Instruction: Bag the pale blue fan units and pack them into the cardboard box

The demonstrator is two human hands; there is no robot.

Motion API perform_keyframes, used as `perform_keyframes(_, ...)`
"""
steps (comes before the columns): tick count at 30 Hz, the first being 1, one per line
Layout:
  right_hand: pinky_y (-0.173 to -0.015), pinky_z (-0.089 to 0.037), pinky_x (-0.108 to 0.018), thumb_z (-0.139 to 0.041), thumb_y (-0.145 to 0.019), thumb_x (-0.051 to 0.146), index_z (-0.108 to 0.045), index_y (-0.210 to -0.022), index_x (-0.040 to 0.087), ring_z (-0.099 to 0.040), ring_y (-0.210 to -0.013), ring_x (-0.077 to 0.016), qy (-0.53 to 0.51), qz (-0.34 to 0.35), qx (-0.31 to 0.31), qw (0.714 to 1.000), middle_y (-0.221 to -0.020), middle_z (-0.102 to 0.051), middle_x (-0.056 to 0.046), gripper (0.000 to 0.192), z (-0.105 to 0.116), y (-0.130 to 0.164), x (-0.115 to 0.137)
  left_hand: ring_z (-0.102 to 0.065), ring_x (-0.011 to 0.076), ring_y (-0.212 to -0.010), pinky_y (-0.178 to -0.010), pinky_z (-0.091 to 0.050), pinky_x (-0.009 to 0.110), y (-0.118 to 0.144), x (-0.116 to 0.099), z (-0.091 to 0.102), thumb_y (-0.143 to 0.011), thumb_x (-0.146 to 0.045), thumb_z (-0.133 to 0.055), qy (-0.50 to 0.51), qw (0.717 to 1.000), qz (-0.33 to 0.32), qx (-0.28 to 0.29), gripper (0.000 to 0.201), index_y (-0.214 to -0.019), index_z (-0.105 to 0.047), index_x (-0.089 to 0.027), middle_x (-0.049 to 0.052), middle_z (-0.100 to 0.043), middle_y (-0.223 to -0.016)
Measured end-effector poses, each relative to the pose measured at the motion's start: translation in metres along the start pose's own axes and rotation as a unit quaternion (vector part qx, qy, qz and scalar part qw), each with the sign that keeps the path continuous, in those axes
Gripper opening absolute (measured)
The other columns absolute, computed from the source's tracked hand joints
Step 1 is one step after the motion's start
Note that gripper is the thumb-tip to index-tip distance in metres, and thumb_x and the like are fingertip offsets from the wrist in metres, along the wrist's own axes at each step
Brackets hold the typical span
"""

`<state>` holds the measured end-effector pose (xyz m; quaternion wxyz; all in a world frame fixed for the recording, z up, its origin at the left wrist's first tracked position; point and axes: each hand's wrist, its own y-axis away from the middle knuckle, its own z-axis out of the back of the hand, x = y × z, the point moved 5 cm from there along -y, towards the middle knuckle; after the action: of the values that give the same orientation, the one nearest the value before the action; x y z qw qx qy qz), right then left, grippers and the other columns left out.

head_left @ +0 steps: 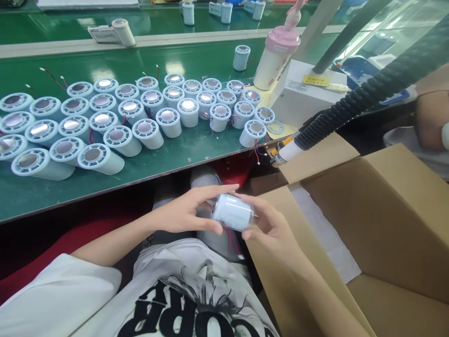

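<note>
A light blue cylindrical part (233,211), with a shiny clear plastic sleeve around it, is held between my hands above my lap. My left hand (196,208) has its thumb and fingers around the left end. At the right end, my right hand (270,220) grips the part between thumb and fingers. Thin red and dark wires (231,241) hang below it. Many similar light blue cylinders (101,160) stand or lean in rows on the green table (168,161), several with red wires showing.
An open cardboard box (386,215) with white lining is at my right. A black ribbed hose (354,96) slants above it. A pink-lidded bottle (277,51) and white box (305,96) stand on the table. Another person's arm (431,107) is at the right edge.
</note>
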<state>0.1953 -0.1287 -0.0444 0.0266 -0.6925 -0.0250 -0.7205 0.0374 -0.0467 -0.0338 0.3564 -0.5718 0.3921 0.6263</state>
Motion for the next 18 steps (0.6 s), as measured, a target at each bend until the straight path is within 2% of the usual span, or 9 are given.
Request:
perform_keyframes(3,-0.069,-0.057,-0.03,-0.069,-0.078,0.027,-0.057,-0.121,0.029,-0.066,-0.085,-0.0182,-0.112,-0.108,-0.005,0.988,-0.116,-0.064,-0.005,0.045,0.001,0.001,-0.006,-0.051,0.0272,-0.123,-0.098,-0.048,0.037,0.0,-0.004,0.0,-0.073,-0.024,-0.074,0.004,0.999,-0.028,0.02,0.075,-0.14,-0.041,-0.028,0.011,-0.046,-0.141)
perform_keyframes(6,-0.063,-0.054,-0.028,-0.071,-0.073,0.022,-0.062,-0.119,0.026,-0.06,-0.063,-0.0128,-0.093,-0.138,-0.01,0.986,-0.085,-0.068,0.0,0.047,0.004,0.004,-0.006,-0.057,0.025,-0.117,-0.094,-0.051,0.036,-0.002,0.0,-0.001,-0.077,-0.021,-0.07,0.06,0.998,-0.004,0.032,0.07,-0.141,-0.041,-0.027,0.012,-0.051,-0.138)
perform_keyframes(8,-0.064,-0.054,-0.03,-0.071,-0.072,0.022,-0.062,-0.121,0.024,-0.058,-0.059,-0.013,-0.069,-0.146,-0.018,0.987,-0.07,-0.065,0.002,0.05,0.003,0.004,-0.008,-0.059,0.0244,-0.114,-0.092,-0.051,0.034,-0.003,0.006,-0.004,-0.076,-0.021,-0.072,0.092,0.995,0.018,0.037,0.073,-0.141,-0.04,-0.027,0.011,-0.054,-0.134)
perform_keyframes(10,-0.068,-0.054,-0.031,-0.073,-0.071,0.029,-0.062,-0.122,0.023,-0.061,-0.066,-0.0157,-0.068,-0.15,-0.022,0.986,-0.073,-0.067,0.0,0.052,-0.001,0.002,-0.012,-0.06,0.0234,-0.11,-0.089,-0.052,0.032,-0.004,0.015,-0.009,-0.074,-0.021,-0.073,0.119,0.991,0.042,0.046,0.077,-0.142,-0.038,-0.027,0.01,-0.056,-0.132)
perform_keyframes(13,-0.072,-0.055,-0.035,-0.071,-0.072,0.049,-0.061,-0.123,0.022,-0.065,-0.083,-0.0219,-0.088,-0.159,0.003,0.983,-0.096,-0.071,-0.007,0.058,-0.005,-0.001,-0.024,-0.065,0.0174,-0.09,-0.075,-0.053,0.028,-0.002,0.03,-0.017,-0.075,-0.027,-0.072,0.151,0.981,0.108,0.048,0.073,-0.14,-0.039,-0.025,0.01,-0.059,-0.125)
perform_keyframes(15,-0.078,-0.055,-0.041,-0.061,-0.078,0.056,-0.062,-0.121,0.02,-0.066,-0.091,-0.026,-0.04,-0.165,0.01,0.985,-0.105,-0.07,-0.01,0.056,0.012,0.003,-0.035,-0.062,0.0122,-0.071,-0.058,-0.05,0.022,-0.005,0.034,-0.008,-0.075,-0.035,-0.07,0.134,0.977,0.159,0.033,0.064,-0.133,-0.045,-0.021,0.009,-0.063,-0.111)
perform_keyframes(16,-0.082,-0.054,-0.044,-0.054,-0.082,0.057,-0.063,-0.119,0.02,-0.065,-0.094,-0.0277,0.01,-0.169,-0.014,0.986,-0.106,-0.07,-0.011,0.053,0.032,0.008,-0.041,-0.058,0.0107,-0.065,-0.051,-0.046,0.019,-0.009,0.03,0.004,-0.075,-0.039,-0.069,0.105,0.979,0.171,0.016,0.06,-0.128,-0.048,-0.02,0.007,-0.063,-0.102)
perform_keyframes(17,-0.091,-0.049,-0.046,-0.051,-0.085,0.055,-0.064,-0.117,0.02,-0.063,-0.103,-0.0292,0.076,-0.168,-0.068,0.981,-0.11,-0.069,-0.011,0.049,0.059,0.017,-0.045,-0.056,0.0107,-0.064,-0.048,-0.042,0.017,-0.016,0.02,0.023,-0.073,-0.042,-0.069,0.061,0.985,0.161,-0.018,0.058,-0.122,-0.05,-0.018,0.005,-0.063,-0.095)
perform_keyframes(18,-0.096,-0.047,-0.048,-0.051,-0.085,0.054,-0.066,-0.11,0.021,-0.06,-0.109,-0.031,0.134,-0.17,-0.159,0.963,-0.111,-0.068,-0.011,0.044,0.093,0.029,-0.048,-0.055,0.0112,-0.065,-0.047,-0.041,0.017,-0.027,0.004,0.049,-0.073,-0.045,-0.068,0.009,0.989,0.128,-0.075,0.055,-0.118,-0.051,-0.018,0.003,-0.062,-0.09)
